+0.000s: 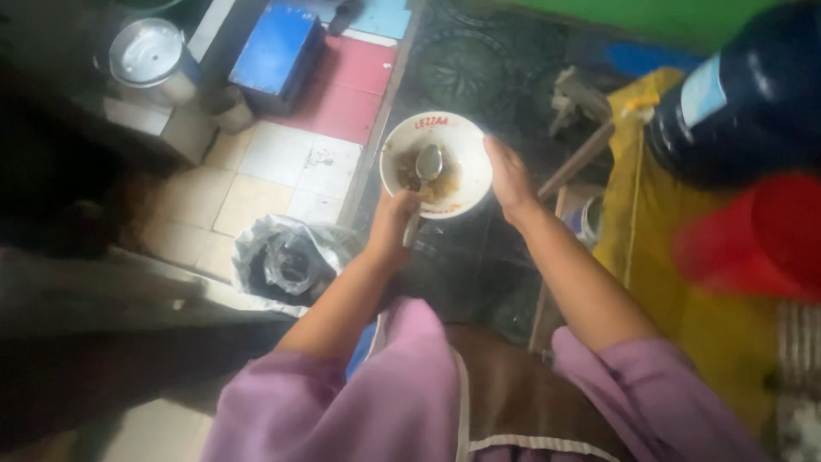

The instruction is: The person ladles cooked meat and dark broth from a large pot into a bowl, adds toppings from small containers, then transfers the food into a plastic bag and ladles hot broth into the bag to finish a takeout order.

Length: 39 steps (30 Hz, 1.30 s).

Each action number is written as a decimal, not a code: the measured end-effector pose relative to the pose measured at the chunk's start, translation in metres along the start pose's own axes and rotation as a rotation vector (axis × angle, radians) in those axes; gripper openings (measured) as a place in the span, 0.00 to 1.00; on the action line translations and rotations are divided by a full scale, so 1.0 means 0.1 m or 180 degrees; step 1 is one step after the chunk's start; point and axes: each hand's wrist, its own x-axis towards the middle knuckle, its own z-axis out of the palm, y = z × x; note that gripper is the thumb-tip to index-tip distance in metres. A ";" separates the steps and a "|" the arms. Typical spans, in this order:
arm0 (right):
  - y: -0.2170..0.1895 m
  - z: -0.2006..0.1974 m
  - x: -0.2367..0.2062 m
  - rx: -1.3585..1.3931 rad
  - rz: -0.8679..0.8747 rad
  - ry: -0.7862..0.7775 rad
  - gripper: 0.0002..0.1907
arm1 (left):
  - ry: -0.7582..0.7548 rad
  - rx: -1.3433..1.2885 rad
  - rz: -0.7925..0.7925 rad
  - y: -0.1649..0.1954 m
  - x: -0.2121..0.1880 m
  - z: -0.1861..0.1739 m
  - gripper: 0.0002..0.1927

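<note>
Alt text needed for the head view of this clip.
Seen from above, a left hand holds a metal spoon in a white bowl of brownish food, which the right hand steadies at its rim, above a tiled floor.

Round white ceramic bowl (436, 162) with red rim lettering; lilac cloth sleeves (385, 402); flat blue metal box (275, 53); red-and-cream tiled floor (282, 158); yellow cloth (658, 248).

Head cam, steep down, close-up
</note>
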 end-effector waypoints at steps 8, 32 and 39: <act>0.17 0.32 1.62 -0.0409 -0.0085 -0.0520 0.31 | 0.0480 0.0061 0.0462 0.09 1.33 -0.08 0.37; 0.24 1.94 7.30 -0.0133 0.0543 -0.1650 0.26 | 0.0977 -0.0717 0.0987 1.44 6.46 -1.32 0.22; -0.09 2.64 9.12 -0.0631 0.0566 -0.2211 0.28 | 0.1480 -0.0876 0.1271 2.23 7.67 -1.44 0.31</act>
